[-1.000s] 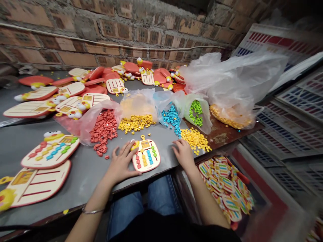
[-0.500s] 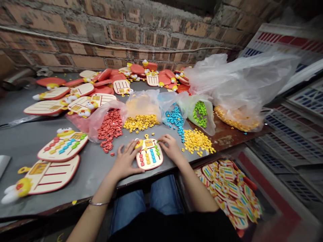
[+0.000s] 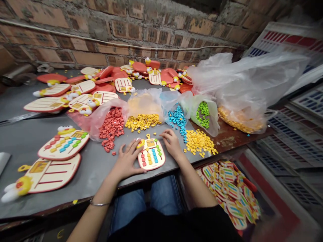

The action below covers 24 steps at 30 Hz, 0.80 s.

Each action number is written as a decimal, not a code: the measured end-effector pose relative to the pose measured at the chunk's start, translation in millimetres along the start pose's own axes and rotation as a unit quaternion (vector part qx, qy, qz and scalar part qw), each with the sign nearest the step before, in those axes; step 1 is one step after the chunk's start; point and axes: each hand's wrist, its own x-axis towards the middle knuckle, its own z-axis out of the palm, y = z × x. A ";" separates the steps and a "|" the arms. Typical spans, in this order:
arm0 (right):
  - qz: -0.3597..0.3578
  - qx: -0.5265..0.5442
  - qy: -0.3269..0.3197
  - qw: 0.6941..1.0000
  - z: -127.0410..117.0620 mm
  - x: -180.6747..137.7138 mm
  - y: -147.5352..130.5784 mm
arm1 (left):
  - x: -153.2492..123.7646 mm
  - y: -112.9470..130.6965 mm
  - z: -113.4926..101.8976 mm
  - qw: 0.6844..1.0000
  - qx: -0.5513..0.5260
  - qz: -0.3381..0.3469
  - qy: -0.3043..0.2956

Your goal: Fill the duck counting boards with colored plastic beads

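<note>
A cream plastic abacus-style toy board (image 3: 151,155) with a red rim and rows of coloured beads lies on the grey table top in front of me. My left hand (image 3: 127,159) grips its left edge, fingertips by the small yellow duck head (image 3: 140,143). My right hand (image 3: 172,144) is open and holds nothing, hovering just past the board's upper right corner. It is nearest the blue beads (image 3: 178,118) and a loose pile of yellow-orange beads (image 3: 199,143). Red beads (image 3: 111,127) and yellow beads (image 3: 142,122) spill from plastic bags to the left.
Several finished and bare duck-shaped boards (image 3: 63,144) lie left and behind. Green beads sit in a bag (image 3: 203,115) and a large plastic bag (image 3: 242,97) stands right. A heap of boards (image 3: 228,191) fills a crate below the table's right edge. A brick wall (image 3: 126,30) stands behind.
My right hand has lifted off the board's upper right corner and moved slightly up and right, toward the blue beads. My left hand stays on the board's left edge.
</note>
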 end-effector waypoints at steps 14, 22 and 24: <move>0.072 -0.039 -0.018 0.996 -50.1 -32.0 11.6 | 0.2 -2.9 3.3 1.000 0.024 0.003 0.003; 0.147 -0.122 0.055 0.980 -96.5 -71.5 36.3 | -0.2 -3.9 5.2 0.999 0.038 0.006 0.007; 0.150 -0.143 0.022 0.978 -97.4 -82.3 36.4 | -0.2 -4.6 5.6 0.999 0.038 0.007 0.008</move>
